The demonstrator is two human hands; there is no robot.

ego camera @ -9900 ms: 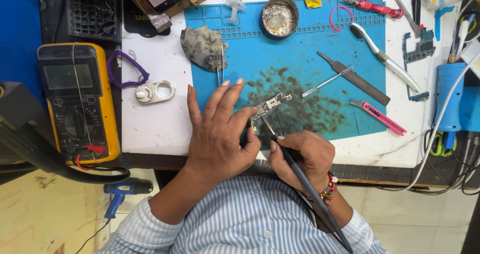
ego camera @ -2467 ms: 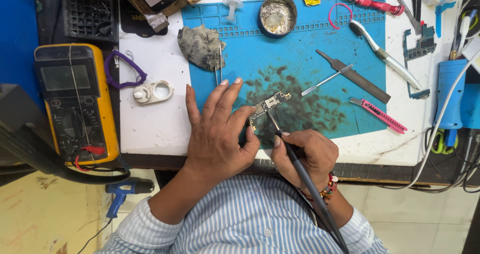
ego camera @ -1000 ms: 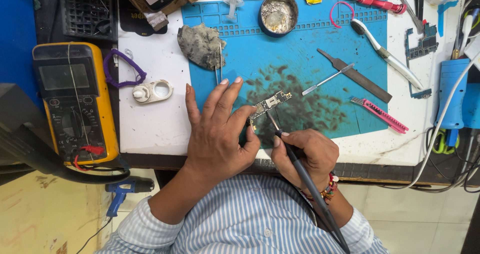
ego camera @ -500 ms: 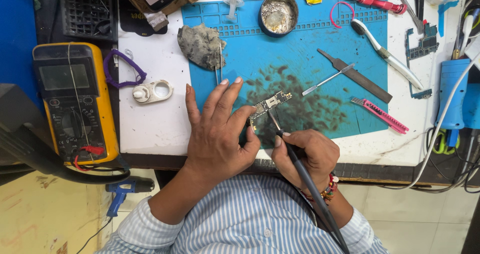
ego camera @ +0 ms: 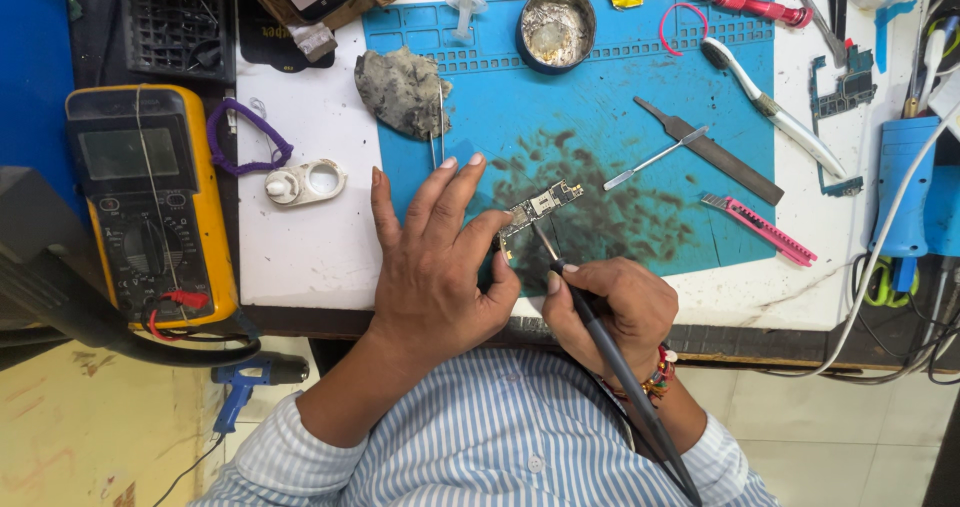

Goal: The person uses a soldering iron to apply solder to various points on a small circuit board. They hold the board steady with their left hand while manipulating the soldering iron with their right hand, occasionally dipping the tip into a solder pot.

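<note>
A small circuit board [ego camera: 541, 205] lies on the stained blue work mat [ego camera: 600, 87]. My left hand [ego camera: 435, 262] rests flat over its near-left end, with thumb and forefinger pinning it down. My right hand [ego camera: 610, 307] grips a dark soldering iron [ego camera: 600, 337] like a pen. The iron's tip touches the board's near edge. Its black cable runs back over my striped sleeve.
A yellow multimeter [ego camera: 150, 207] sits at the left, with a purple loop [ego camera: 245, 142] and a white ring tool [ego camera: 305, 182] beside it. On the mat are a grey rag [ego camera: 400, 87], a round tin [ego camera: 555, 27], a metal spudger [ego camera: 655, 157], a file [ego camera: 715, 152] and a pink cutter [ego camera: 765, 229]. A toothbrush [ego camera: 775, 107] and a blue tool [ego camera: 905, 182] lie right.
Nothing has visibly changed apart from a slight shift of the camera. Both hands stay on the board and the iron.
</note>
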